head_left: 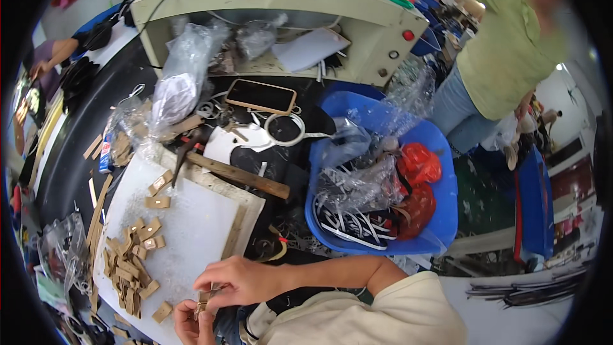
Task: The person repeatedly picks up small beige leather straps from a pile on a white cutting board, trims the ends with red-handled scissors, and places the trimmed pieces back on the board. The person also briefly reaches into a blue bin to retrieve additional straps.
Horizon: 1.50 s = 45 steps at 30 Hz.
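My left hand (194,326) is closed on a small tan strap piece (202,301), with what looks like a metal buckle on it, near the lower edge of the view. My right hand (242,280) comes in from the right and pinches at the upper end of the same piece. A thin greyish bit shows between the right fingertips, too small to name. Beside the hands, a pile of tan strap pieces (131,270) lies on a white board (191,227); a few carry shiny metal parts. Farther up the board rests a hammer (239,176) with a wooden handle.
A blue tub (450,185) with shoes, plastic bags and red bundles stands to the right. Beyond the hammer are a phone (260,96), a tape roll (285,130) and clear plastic bags (182,83). A pale machine (281,0) spans the back. People are nearby at right and far left.
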### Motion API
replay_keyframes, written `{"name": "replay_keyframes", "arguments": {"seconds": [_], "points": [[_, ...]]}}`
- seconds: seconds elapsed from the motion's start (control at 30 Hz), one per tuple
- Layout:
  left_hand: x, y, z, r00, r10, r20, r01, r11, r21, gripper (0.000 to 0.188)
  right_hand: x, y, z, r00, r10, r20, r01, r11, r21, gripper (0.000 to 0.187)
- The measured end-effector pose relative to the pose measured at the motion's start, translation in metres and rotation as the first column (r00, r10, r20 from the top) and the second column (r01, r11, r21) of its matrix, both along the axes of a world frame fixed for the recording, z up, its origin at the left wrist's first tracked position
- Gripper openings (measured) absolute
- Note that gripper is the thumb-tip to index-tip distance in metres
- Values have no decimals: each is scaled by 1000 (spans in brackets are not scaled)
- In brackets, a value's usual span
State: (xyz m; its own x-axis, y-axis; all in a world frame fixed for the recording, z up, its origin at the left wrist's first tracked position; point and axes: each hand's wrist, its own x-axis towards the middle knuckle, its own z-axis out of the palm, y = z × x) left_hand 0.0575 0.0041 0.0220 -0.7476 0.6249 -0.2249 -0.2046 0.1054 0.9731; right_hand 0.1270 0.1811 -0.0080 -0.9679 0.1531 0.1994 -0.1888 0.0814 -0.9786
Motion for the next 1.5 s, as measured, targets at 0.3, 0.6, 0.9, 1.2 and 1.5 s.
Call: {"name": "replay_keyframes", "arguments": {"seconds": [0.3, 0.6, 0.9, 1.2, 1.5], "points": [[-9, -8, -11, 990, 72, -118, -86, 989, -120, 17, 204, 145, -64, 277, -831, 483, -20, 498, 867, 59], [-8, 6, -6, 966, 16, -256, -53, 989, -135, 19, 335, 188, 45, -296, -949, 106, 117, 74, 990, 24], [2, 3, 1, 954, -1, -301, -62, 978, -202, 22, 188, 218, -82, 462, -862, 210, 183, 324, 928, 66], [-14, -21, -22, 974, 75, -214, -112, 980, -166, 25, 221, 286, -109, 160, -962, -222, 483, -120, 867, 8], [-14, -15, -32, 956, 118, -269, -153, 982, -114, 21, 156, 230, -14, 663, -747, -57, 405, 294, 866, 45]]}}
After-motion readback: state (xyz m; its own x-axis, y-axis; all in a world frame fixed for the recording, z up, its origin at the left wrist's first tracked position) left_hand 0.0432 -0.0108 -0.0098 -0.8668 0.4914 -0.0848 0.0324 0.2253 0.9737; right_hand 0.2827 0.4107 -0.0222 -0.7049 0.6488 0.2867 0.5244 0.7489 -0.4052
